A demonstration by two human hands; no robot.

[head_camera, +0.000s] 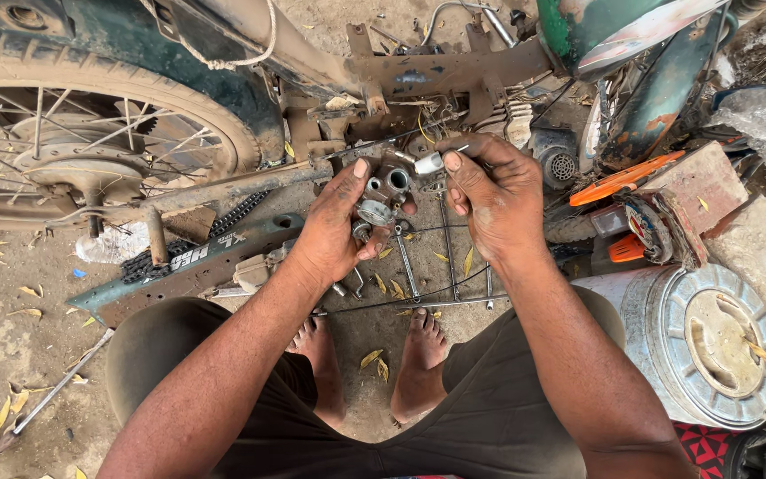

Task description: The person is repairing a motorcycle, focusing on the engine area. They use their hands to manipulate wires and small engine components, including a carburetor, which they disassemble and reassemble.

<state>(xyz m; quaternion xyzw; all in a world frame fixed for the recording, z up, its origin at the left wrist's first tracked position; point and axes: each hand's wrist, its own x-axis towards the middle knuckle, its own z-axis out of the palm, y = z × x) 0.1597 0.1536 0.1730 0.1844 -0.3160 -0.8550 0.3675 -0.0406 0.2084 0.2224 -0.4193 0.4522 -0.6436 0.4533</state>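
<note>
A small metal carburettor [383, 197] is being gripped in the closed left hand [337, 226], just below the stripped motorcycle frame [436, 71], while a white-tipped part [428, 162] is being pinched by the right hand [494, 200]; steady, square alignment is being called for.

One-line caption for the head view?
Left hand holds a small metal engine part; right hand pinches a white piece beside it.

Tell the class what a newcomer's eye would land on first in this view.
At centre, the left hand grips a small grimy metal engine part while the right hand pinches a white piece beside it. Behind stands a stripped motorbike frame; its spoked wheel fills the upper left.
</note>
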